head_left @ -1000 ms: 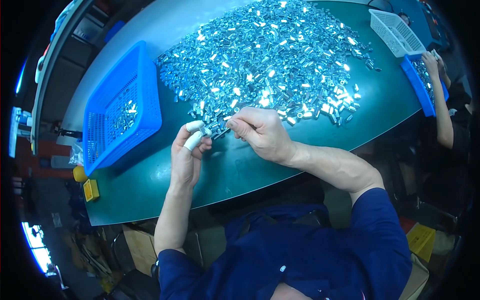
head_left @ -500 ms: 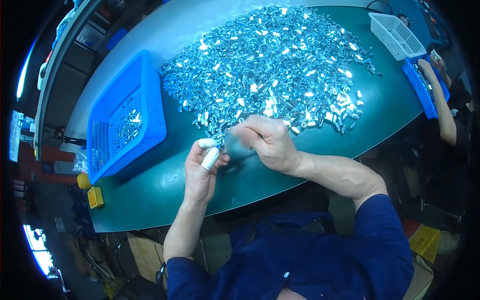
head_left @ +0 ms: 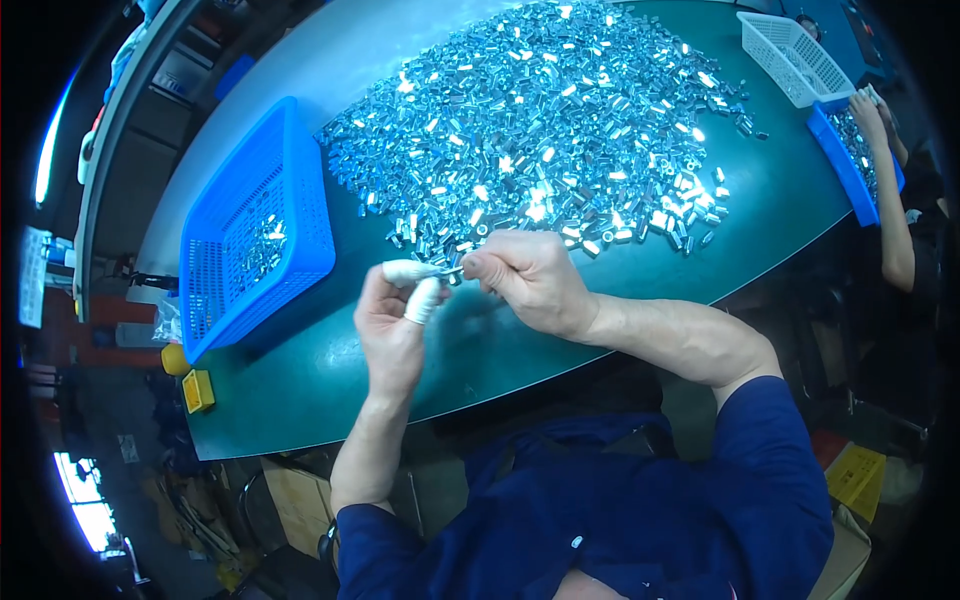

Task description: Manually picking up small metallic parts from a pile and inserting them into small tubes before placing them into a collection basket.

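My left hand (head_left: 392, 325), with white coverings on thumb and forefinger, pinches a small shiny metal piece (head_left: 453, 276), mostly hidden by the fingertips. Just right of it, the thumb and forefinger of my right hand (head_left: 540, 285) are pressed together. A thin bright sliver shows between the two hands; whether the right fingers hold it or the same piece, I cannot tell. Both hands are above the green tabletop (head_left: 330, 370), at the near edge of a large heap of small silvery metal cylinders (head_left: 540, 130).
Left of the heap stands a blue perforated basket (head_left: 312, 235) with some metal pieces inside. A small yellow box (head_left: 198, 391) sits at the table's left edge. At far right are a white basket (head_left: 775, 45), a blue tray (head_left: 850, 185) with pieces, and another person's hands (head_left: 870, 118).
My left fingertips have closed together and come up to my right fingertips, which have shifted slightly. The other person's hands have moved to the far end of the blue tray.
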Demonstrator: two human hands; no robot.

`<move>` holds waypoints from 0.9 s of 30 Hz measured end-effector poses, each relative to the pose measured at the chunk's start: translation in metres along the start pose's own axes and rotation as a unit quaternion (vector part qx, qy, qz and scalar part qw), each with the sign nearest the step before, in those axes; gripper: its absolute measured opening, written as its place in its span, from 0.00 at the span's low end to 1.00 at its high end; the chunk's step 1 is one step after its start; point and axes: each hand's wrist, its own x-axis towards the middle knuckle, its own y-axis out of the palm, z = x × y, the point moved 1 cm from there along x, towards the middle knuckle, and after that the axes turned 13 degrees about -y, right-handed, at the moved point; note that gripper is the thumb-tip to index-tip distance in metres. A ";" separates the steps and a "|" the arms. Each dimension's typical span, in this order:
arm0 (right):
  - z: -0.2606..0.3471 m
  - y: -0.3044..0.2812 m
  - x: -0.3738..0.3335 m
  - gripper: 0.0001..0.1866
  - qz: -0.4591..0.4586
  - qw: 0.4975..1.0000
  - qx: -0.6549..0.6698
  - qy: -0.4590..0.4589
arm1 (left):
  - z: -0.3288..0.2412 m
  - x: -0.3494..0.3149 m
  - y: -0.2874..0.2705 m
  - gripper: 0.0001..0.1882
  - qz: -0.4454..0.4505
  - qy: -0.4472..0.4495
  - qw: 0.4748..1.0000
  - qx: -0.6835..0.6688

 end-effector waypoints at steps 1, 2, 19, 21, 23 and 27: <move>0.001 -0.001 0.000 0.19 -0.029 0.999 0.016 0.004 | -0.006 0.001 -0.005 0.10 -0.010 0.027 0.999 0.046; 0.003 -0.002 0.001 0.20 -0.057 0.998 0.034 0.007 | -0.012 0.003 -0.014 0.10 -0.044 0.063 0.994 0.076; 0.000 -0.001 0.005 0.19 -0.033 0.999 0.038 0.016 | 0.016 0.066 -0.057 0.15 -0.138 0.159 0.771 0.601; -0.003 -0.002 0.005 0.19 -0.024 0.999 0.026 0.019 | 0.026 0.074 -0.063 0.14 -0.134 0.161 0.784 0.585; -0.004 -0.003 0.005 0.18 -0.023 0.999 0.019 0.023 | 0.031 0.076 -0.065 0.12 -0.128 0.161 0.795 0.570; -0.007 -0.004 0.003 0.15 -0.019 0.999 -0.009 0.027 | 0.024 0.061 -0.060 0.10 -0.123 0.134 0.817 0.548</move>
